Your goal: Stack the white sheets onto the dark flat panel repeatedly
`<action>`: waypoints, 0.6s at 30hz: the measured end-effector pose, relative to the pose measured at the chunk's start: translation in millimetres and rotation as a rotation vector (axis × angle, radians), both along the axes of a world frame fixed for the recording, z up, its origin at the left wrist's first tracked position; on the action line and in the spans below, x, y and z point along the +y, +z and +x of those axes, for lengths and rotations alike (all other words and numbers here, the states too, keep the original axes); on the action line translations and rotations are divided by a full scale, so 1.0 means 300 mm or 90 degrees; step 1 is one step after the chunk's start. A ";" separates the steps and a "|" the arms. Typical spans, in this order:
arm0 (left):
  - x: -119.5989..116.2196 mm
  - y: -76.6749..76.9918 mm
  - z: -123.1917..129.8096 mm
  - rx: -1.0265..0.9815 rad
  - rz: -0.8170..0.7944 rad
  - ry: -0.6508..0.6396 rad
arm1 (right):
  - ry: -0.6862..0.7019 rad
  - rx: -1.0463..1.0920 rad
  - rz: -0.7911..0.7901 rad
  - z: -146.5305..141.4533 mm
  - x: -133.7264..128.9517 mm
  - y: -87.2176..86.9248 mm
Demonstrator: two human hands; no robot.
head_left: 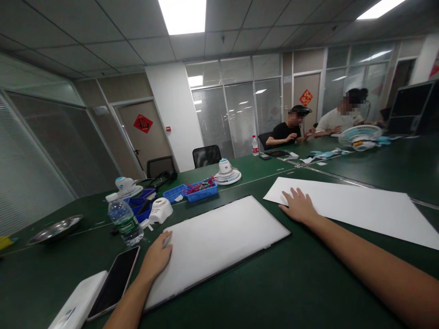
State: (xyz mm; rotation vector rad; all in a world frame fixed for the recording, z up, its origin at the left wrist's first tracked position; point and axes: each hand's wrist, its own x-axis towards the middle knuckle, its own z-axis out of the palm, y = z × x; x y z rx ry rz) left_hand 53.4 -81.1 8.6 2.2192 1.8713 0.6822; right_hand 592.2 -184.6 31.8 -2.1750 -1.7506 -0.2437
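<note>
A flat white panel [219, 237] with a thin dark edge lies on the green table in front of me. My left hand [157, 258] rests on its left edge, thumb and forefinger apart on the surface; the other fingers are partly hidden. To the right is a large white sheet [360, 208], lying flat and apart from the panel. My right hand [300, 205] is laid on the sheet's left part with its fingers spread, holding nothing.
Left of the panel are a phone [115, 283], a white box-like object [78, 301], a water bottle [125, 221] and a metal dish [56, 228]. Beyond stand a white housing [161, 210], a blue tray [202, 191] of wires and a fan part [226, 173]. Two people sit at far right.
</note>
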 end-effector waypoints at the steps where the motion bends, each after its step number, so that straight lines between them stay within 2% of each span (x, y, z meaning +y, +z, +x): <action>1: -0.003 0.002 0.000 0.008 0.005 -0.001 | -0.030 -0.001 -0.016 0.017 0.001 -0.007; 3: -0.007 0.005 0.000 0.025 0.017 -0.003 | -0.072 -0.005 -0.047 0.027 0.003 -0.014; 6: -0.012 0.009 0.001 0.045 0.018 -0.007 | -0.082 -0.016 -0.070 0.003 0.007 -0.009; 11: -0.018 0.016 0.004 0.051 0.012 -0.007 | -0.061 -0.029 -0.033 -0.089 -0.013 0.048; 14: -0.021 0.022 0.004 0.050 0.014 -0.005 | 0.042 -0.035 -0.010 -0.181 -0.050 0.081; 18: -0.023 0.023 0.005 0.044 0.017 -0.006 | 0.307 -0.037 -0.044 -0.339 -0.117 0.082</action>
